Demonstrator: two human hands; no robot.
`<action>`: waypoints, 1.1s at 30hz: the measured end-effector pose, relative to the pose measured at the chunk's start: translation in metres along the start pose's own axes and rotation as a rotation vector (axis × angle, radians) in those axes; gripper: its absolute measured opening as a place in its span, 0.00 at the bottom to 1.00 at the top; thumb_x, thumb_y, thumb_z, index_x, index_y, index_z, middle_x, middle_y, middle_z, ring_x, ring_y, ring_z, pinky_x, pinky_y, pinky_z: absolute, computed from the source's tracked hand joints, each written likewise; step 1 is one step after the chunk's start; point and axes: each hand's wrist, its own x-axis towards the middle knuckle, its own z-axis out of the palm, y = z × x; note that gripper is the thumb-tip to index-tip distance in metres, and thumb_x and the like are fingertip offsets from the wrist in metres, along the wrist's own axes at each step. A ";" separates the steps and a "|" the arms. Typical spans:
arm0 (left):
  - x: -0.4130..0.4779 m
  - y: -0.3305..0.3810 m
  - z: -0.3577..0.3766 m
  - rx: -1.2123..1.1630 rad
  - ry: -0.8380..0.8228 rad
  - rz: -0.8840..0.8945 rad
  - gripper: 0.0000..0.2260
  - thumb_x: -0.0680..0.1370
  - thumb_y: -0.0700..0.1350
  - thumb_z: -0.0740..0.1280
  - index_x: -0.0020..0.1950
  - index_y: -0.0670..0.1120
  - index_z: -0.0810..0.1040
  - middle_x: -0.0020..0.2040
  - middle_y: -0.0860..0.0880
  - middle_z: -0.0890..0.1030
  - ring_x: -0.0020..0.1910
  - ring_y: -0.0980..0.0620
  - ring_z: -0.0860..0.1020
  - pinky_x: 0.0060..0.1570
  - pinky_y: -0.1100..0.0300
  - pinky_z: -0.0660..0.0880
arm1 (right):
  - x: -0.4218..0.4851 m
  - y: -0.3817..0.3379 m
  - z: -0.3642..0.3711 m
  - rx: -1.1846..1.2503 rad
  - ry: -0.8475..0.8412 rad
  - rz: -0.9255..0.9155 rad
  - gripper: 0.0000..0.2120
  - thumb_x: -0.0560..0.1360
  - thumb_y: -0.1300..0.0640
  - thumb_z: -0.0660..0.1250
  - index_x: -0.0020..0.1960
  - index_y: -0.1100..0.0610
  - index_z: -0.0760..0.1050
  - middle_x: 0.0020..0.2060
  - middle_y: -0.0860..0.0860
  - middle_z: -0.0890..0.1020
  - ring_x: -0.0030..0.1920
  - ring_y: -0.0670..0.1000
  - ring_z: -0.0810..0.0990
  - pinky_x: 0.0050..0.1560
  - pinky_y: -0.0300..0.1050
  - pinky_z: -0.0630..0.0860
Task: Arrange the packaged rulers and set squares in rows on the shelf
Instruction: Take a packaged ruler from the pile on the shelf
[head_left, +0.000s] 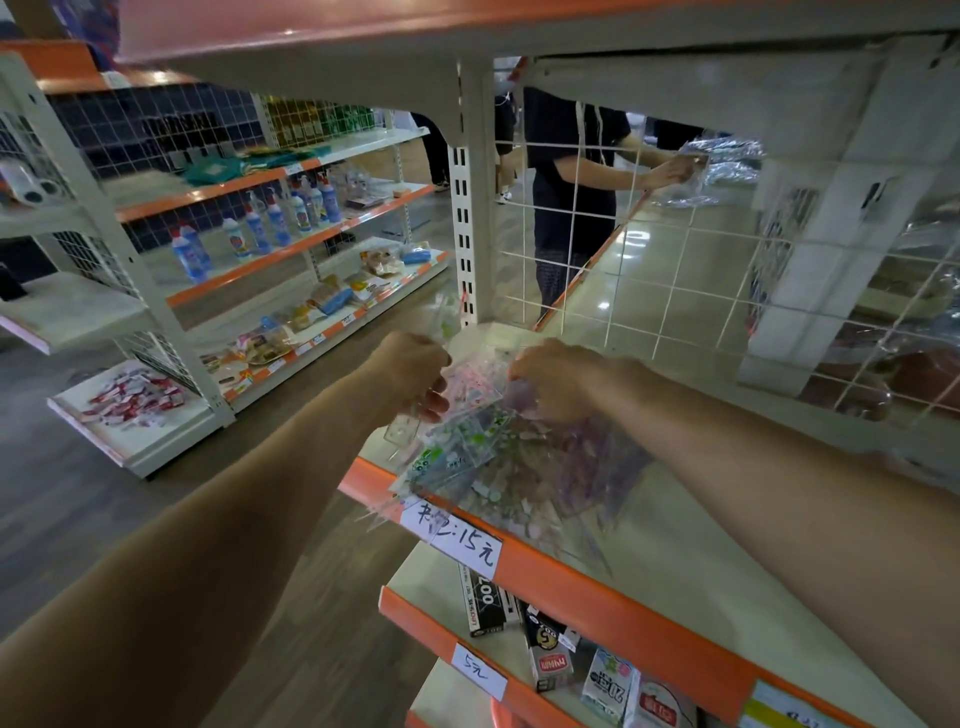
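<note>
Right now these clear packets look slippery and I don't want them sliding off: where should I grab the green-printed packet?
Probably by the near end of the green-printed packet, which reaches toward the orange shelf lip, coming from the aisle side. It lies flat atop the heap, so pinch that free end, thumb above, fingers below. The left hand is closest.
</note>
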 end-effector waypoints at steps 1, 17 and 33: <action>0.002 -0.003 0.002 0.046 -0.010 0.006 0.09 0.82 0.38 0.58 0.58 0.38 0.75 0.38 0.43 0.74 0.29 0.48 0.76 0.26 0.58 0.78 | 0.005 -0.004 0.001 -0.023 -0.032 -0.001 0.12 0.73 0.52 0.65 0.56 0.48 0.76 0.60 0.54 0.76 0.58 0.57 0.76 0.56 0.49 0.76; 0.011 -0.016 0.017 0.183 -0.019 -0.030 0.10 0.81 0.38 0.57 0.57 0.40 0.76 0.42 0.43 0.75 0.27 0.50 0.74 0.21 0.65 0.71 | -0.006 0.014 -0.021 -0.069 -0.059 -0.011 0.26 0.74 0.53 0.68 0.70 0.52 0.66 0.62 0.52 0.75 0.58 0.54 0.76 0.54 0.43 0.74; -0.023 0.021 0.048 0.194 -0.075 0.204 0.09 0.80 0.41 0.61 0.52 0.38 0.78 0.38 0.46 0.78 0.29 0.52 0.73 0.23 0.64 0.72 | -0.077 0.052 -0.049 0.238 -0.191 0.030 0.07 0.74 0.50 0.67 0.50 0.49 0.80 0.48 0.50 0.81 0.41 0.49 0.79 0.39 0.41 0.77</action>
